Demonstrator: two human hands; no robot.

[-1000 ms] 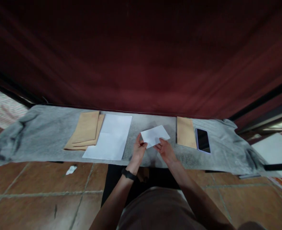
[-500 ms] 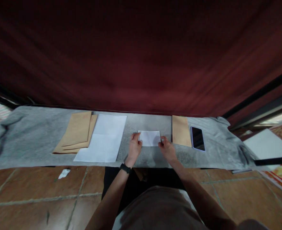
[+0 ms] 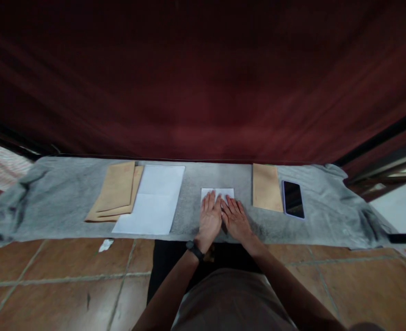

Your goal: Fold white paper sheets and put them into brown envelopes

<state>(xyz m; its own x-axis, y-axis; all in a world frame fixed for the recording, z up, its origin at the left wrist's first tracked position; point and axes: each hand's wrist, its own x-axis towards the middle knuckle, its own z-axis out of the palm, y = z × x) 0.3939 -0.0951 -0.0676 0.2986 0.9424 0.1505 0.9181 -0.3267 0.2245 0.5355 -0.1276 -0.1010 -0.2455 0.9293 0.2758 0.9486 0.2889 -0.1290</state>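
A small folded sheet of white paper (image 3: 217, 190) lies in front of me on the grey cloth, and only its far strip shows past my fingers. My left hand (image 3: 210, 216) rests flat on its left part, fingers stretched out. On the right part my right hand (image 3: 235, 218) lies flat too, with the fingers somewhat spread. The two hands sit side by side, almost touching. Most of the folded paper is hidden under them.
Larger white sheets (image 3: 155, 202) lie to the left, partly under several brown envelopes (image 3: 118, 186). At right are another brown envelope (image 3: 267, 188) and a phone (image 3: 293, 199). Grey cloth (image 3: 61, 197) covers the narrow table; a dark red curtain (image 3: 203, 92) hangs behind it.
My hands have let go of the paper's left and right edges. They have moved inward and now press flat on top of it, fingers extended.
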